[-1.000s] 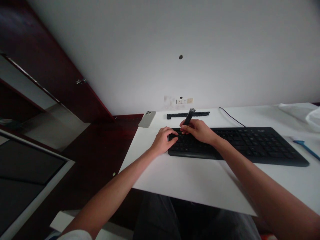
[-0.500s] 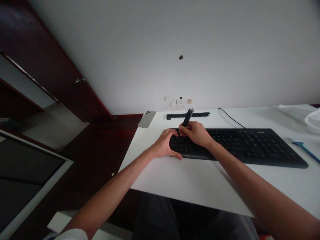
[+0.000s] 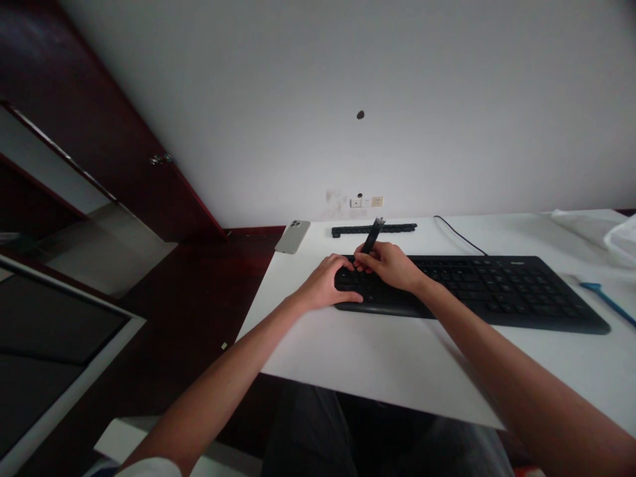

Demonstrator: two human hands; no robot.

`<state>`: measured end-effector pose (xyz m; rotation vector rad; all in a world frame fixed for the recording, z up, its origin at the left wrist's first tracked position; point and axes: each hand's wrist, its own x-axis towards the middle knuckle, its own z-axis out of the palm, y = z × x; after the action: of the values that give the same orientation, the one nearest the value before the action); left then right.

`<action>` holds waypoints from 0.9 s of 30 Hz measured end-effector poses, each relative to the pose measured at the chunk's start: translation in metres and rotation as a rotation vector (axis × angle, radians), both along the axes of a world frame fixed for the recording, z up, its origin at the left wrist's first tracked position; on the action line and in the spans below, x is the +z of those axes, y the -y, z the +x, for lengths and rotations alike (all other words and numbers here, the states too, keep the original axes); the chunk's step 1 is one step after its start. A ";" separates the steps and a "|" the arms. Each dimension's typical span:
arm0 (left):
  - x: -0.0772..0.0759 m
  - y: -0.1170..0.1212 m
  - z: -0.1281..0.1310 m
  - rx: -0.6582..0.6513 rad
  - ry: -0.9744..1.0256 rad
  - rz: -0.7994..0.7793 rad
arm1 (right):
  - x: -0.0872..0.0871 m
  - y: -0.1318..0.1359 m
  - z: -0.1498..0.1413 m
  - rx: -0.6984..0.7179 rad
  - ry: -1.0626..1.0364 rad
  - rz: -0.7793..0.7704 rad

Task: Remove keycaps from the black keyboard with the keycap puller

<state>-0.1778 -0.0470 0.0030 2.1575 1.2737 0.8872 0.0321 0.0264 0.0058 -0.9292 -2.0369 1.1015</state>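
A slim black stick-like tool [image 3: 372, 236] stands tilted up out of my right hand [image 3: 390, 265], which pinches its lower end above the left-middle keys. My left hand [image 3: 325, 281] lies on the left part of a black computer keyboard [image 3: 497, 291], holding nothing. Its fingertips almost meet those of my right hand. The tool's lowest end is hidden by my fingers. Beyond the keyboard lies a black ridged strip [image 3: 348, 231].
A pale smartphone [image 3: 293, 236] lies face down at the white table's [image 3: 377, 358] far left corner. A thin black cable [image 3: 460, 235] runs behind the keyboard. A blue tool [image 3: 609, 303] and white plastic [image 3: 621, 238] lie at the right. The wall bears sockets [image 3: 366, 201].
My left hand has slid slightly back and left across the keys, its thumb now near the keyboard's front edge. My right hand keeps the black tool, with little movement.
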 end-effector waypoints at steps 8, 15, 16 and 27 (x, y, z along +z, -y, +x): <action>-0.011 -0.005 0.002 0.054 0.072 0.063 | 0.016 0.012 -0.004 0.007 0.129 0.148; -0.014 -0.007 0.003 0.079 0.061 0.090 | 0.028 0.021 -0.007 0.052 0.252 0.286; -0.014 -0.007 0.003 0.083 0.065 0.093 | 0.027 0.020 -0.007 0.052 0.239 0.271; -0.016 -0.008 0.010 0.173 0.088 0.087 | 0.011 -0.002 0.007 0.217 -0.032 -0.012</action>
<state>-0.1677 -0.0388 -0.0127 2.0713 1.4173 1.1137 0.0396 0.0281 0.0167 -0.7037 -2.1442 1.2350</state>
